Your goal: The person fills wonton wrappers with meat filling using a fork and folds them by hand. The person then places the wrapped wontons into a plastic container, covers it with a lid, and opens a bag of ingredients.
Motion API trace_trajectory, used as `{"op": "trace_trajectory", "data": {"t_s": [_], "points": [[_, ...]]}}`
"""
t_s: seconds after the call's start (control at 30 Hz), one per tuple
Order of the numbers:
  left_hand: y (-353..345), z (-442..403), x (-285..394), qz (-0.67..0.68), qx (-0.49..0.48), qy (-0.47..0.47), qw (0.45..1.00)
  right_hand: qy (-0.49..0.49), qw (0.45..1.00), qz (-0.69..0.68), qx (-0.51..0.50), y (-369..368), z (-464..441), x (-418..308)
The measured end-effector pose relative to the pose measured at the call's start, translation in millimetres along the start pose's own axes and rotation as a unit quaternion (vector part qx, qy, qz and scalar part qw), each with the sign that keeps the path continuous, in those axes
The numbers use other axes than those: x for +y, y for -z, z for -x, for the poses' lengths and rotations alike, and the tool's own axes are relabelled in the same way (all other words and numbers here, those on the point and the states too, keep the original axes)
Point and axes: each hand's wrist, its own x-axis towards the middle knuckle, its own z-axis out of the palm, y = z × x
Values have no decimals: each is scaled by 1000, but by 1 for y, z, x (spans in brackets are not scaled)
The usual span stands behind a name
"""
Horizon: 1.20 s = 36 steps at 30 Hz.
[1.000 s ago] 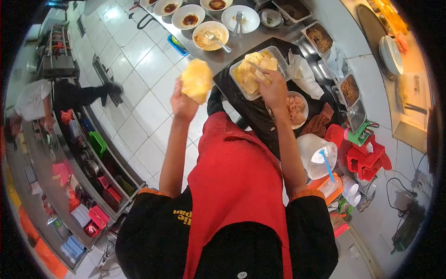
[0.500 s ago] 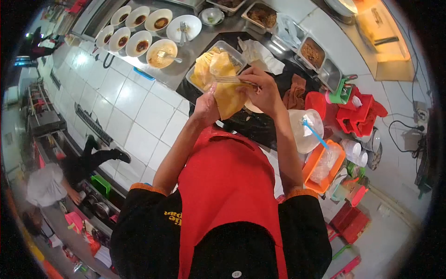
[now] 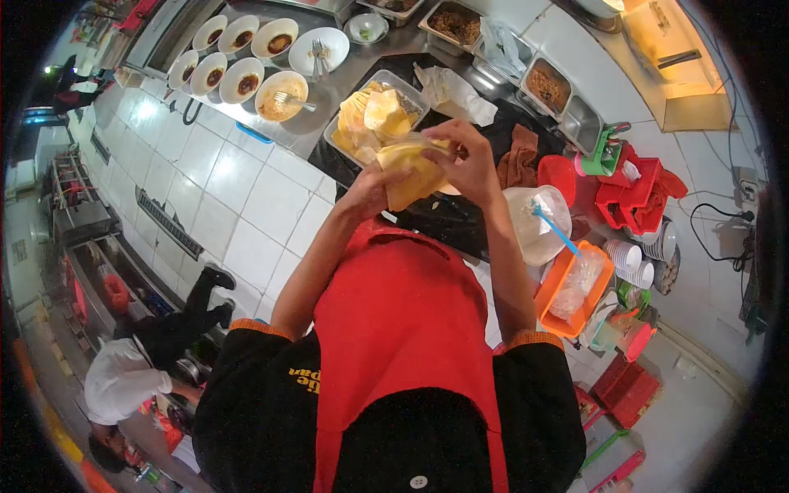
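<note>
My left hand [image 3: 370,189] is closed on a yellow wrapper sheet [image 3: 407,185], held above the front of the black work surface. At the sheet's right edge is my right hand [image 3: 464,160], its fingers bent together against the yellow layer; whether a fork is still in them cannot be made out. Just beyond both hands stands a clear plastic tub [image 3: 421,105] with more yellow sheets [image 3: 386,113] stacked in it. The bowl of pinkish filling is almost wholly hidden behind my hands and the sheet.
Bowls with dark sauce [image 3: 247,80] and a plate with cutlery [image 3: 329,43] stand at the upper left. Metal trays [image 3: 549,85] line the back right. To the right are a white container [image 3: 526,222] and an orange basket [image 3: 559,312]. A co-worker [image 3: 123,378] bends at the far left.
The sheet and my left hand came right, to my right hand, over the last second. The fork seen half a second ago no longer shows clearly. The co-worker has shifted lower in view.
</note>
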Motion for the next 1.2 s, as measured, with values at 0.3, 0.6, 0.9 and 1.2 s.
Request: {"op": "trace_trajectory", "data": {"t_s": [0.3, 0.6, 0.9, 1.2], "points": [[-18, 3, 19, -468, -76, -58, 878, 24, 994, -107, -17, 6, 24, 15], [-24, 8, 42, -683, -116, -105, 714, -30, 994, -95, -45, -19, 37, 8], [41, 4, 3, 34, -94, 15, 995, -125, 971, -169, 115, -16, 28, -10], [25, -19, -32, 125, -120, 39, 984, -156, 960, -193, 130, 3, 28, -52]]}}
